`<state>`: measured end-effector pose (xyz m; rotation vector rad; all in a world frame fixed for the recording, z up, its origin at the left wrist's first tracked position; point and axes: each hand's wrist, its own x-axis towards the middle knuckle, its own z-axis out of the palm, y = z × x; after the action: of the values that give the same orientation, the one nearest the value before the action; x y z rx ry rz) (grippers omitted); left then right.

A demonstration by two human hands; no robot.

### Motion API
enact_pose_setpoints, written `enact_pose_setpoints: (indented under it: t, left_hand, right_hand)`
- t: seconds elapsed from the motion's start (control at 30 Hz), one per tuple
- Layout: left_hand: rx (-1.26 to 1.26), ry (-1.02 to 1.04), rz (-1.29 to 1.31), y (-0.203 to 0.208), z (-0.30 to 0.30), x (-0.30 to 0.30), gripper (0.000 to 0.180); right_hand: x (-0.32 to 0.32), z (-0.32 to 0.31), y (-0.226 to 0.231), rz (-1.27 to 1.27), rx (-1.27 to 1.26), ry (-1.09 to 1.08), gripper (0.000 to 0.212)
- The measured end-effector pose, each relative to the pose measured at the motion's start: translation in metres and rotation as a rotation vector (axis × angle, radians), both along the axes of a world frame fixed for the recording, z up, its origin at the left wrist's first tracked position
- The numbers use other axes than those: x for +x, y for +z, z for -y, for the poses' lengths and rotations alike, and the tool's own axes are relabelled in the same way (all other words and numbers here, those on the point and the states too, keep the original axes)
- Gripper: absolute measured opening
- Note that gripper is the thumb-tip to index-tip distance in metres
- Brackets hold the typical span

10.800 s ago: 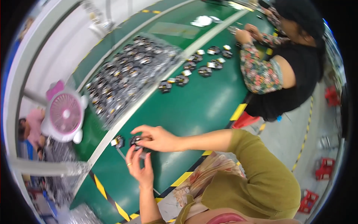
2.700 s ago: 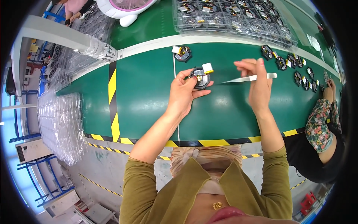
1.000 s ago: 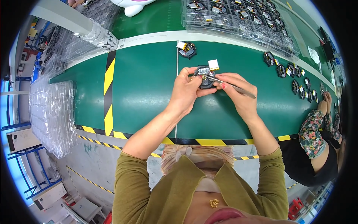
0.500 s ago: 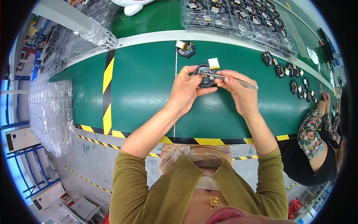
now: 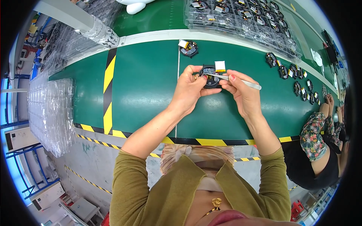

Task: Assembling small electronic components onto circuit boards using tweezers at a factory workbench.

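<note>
A small round black assembly [image 5: 209,74] is gripped between the thumb and fingers of the left hand [image 5: 190,89], raised just above the green conveyor belt [image 5: 147,86]; a pale rectangular cell [image 5: 220,66] is seen sticking up at the assembly's far right edge. Slim metal tweezers [image 5: 241,80] are pinched in the right hand [image 5: 243,94], fingers closed round them, the tips laid across the face of the assembly; both hands are brought together, touching at the piece.

Just beyond the assembly, toward the far edge of the belt, a second round black unit [image 5: 189,48] with a pale tab is left lying on the green surface; further beyond it, clear plastic trays [image 5: 241,19] filled with similar parts are ranged along the far side. To the right of the assembly, well apart, a scattered row of black units [image 5: 294,77] is spread on the belt, running toward a co-worker's hands [image 5: 330,103] in patterned sleeves at the right rim.

To the left of the assembly, a yellow-and-black hazard stripe [image 5: 108,94] is painted across the belt; past it, off the belt's left end, a stack of clear empty trays [image 5: 51,113] is stood beside the line. Olive sleeves are worn on both forearms.
</note>
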<state>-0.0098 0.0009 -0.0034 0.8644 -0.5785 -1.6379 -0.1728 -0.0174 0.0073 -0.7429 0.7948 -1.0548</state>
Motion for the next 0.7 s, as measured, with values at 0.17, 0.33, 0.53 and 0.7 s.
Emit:
enact_pose_setpoints:
  t: [0.17, 0.33, 0.53, 0.7]
  left_hand:
    - [0.006, 0.014, 0.009, 0.0004, 0.0007, 0.0017, 0.018]
    - [0.01, 0.021, 0.005, 0.0021, 0.0003, 0.0012, 0.019]
    - [0.009, 0.014, -0.004, 0.0004, 0.0009, 0.0009, 0.018]
    - [-0.034, 0.006, 0.015, -0.0011, 0.0002, -0.0002, 0.02]
  right_hand:
    - [0.0029, -0.0029, 0.0012, 0.013, -0.026, -0.017, 0.025]
    - [0.0021, -0.0024, 0.0001, 0.0, -0.03, -0.018, 0.025]
    - [0.0007, -0.0012, 0.0005, 0.006, 0.012, -0.011, 0.026]
    - [-0.0014, 0.0008, -0.0021, 0.009, 0.064, -0.025, 0.028]
